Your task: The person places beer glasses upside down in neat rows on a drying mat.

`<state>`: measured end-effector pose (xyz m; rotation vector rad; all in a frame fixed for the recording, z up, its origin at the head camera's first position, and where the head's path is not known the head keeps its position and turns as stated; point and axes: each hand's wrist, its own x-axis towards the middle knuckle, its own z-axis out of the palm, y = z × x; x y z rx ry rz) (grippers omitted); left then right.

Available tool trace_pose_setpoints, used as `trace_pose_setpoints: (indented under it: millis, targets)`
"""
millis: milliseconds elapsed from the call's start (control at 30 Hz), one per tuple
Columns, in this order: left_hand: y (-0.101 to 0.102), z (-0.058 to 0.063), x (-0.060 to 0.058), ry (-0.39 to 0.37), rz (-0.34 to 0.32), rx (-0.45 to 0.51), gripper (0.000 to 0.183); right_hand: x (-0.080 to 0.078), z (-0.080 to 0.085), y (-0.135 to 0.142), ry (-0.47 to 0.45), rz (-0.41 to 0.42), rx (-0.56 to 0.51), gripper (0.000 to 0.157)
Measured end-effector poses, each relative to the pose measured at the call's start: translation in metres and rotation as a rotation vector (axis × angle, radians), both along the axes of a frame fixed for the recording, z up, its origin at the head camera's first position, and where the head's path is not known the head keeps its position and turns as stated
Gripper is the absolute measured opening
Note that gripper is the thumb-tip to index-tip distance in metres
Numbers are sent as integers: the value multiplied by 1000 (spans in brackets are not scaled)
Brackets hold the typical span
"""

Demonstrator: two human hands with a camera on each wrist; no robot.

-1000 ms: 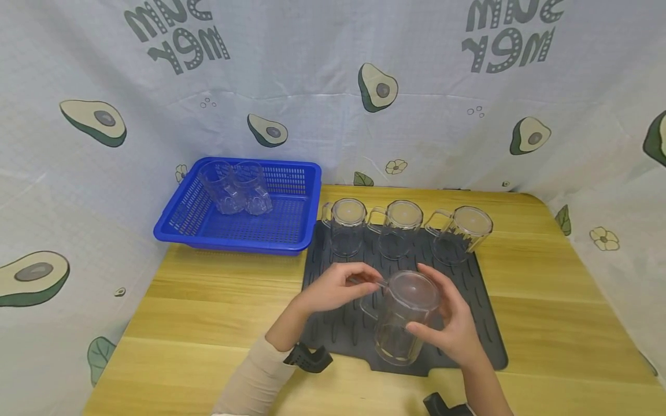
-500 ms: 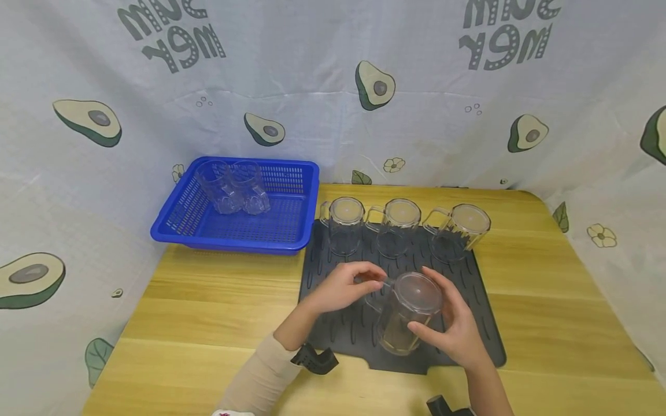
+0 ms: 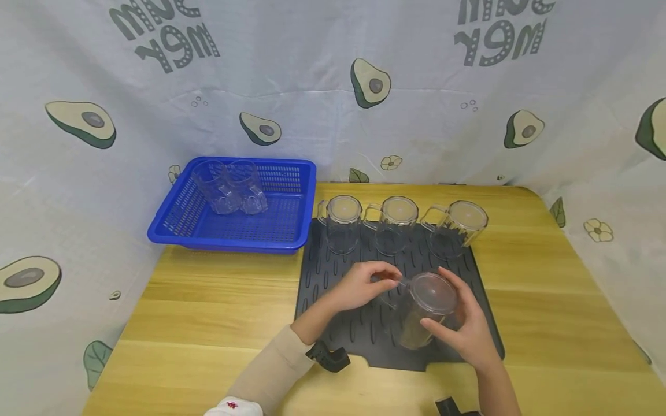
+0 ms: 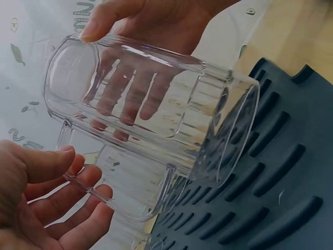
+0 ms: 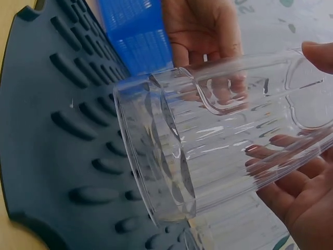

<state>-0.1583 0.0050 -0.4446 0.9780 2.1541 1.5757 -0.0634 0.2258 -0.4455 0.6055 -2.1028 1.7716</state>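
Observation:
An upside-down clear ribbed glass mug (image 3: pixel 429 297) is over the front part of the dark grey drying mat (image 3: pixel 340 326). My left hand (image 3: pixel 366 286) pinches its handle between thumb and fingers, as the left wrist view shows on the handle (image 4: pixel 136 214). My right hand (image 3: pixel 468 326) grips the mug's body from the right, thumb in front and fingers behind. In the right wrist view the mug's rim (image 5: pixel 136 156) faces the mat; whether it touches is hard to tell.
Three similar mugs, a left one (image 3: pixel 343 225), a middle one (image 3: pixel 398 225) and a right one (image 3: pixel 458 228), stand upside down along the mat's back edge, handles leftward. The blue basket (image 3: pixel 229 245) at back left holds two glass mugs (image 3: pixel 229 188). A patterned curtain (image 3: pixel 312 52) hangs behind the wooden table (image 3: pixel 208 300).
Both hands have shifted somewhat to the right over the mat, carrying the mug with them. The back mugs and the basket stay in place; the head view has shifted slightly.

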Motion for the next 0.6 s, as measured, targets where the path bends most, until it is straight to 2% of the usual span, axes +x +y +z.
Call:
trace_pose_setpoints:
  millis: [167,333,600]
  targets:
    - [15,-1,-6,9,-2,9,26,-1,-1,8,-6,-27,-64,91]
    - [30,-3,-12,9,-26,2,26,-2,-1,16,-19,-79,-79,84]
    - [50,-5,-22,22,-28,-7,27,-7,0,29,-2,-128,-79,84]
